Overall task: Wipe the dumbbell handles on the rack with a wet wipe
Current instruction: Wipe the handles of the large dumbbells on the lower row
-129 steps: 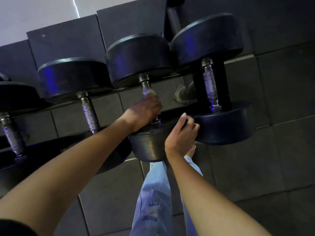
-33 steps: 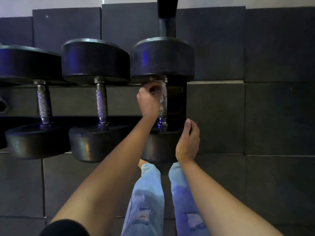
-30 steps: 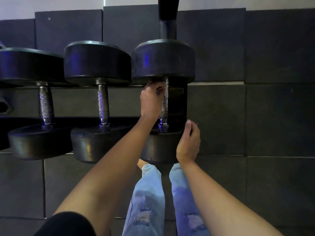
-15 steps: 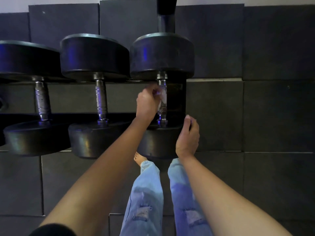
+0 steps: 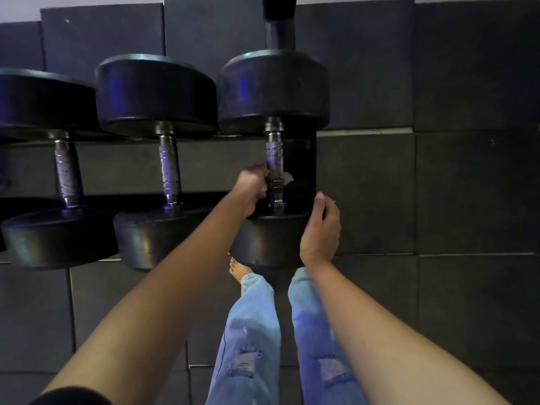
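Dark grey square tiles point(image 5: 455, 197) covered the floor, laid in rows with thin seams between them. One seam point(image 5: 365, 130) on the right showed paler than the rest. Along the top edge, beyond the last tiles, ran a strip of pale, plain surface point(image 5: 20, 8); whether it was floor or wall could not be told. The light was dim, with a blue-violet cast.

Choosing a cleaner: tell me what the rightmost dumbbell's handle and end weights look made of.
Handle: bare metal, likely steel, knurled with a dull shine. End weights: matte black, probably rubber-coated; soft blue sheen, no metallic glint.
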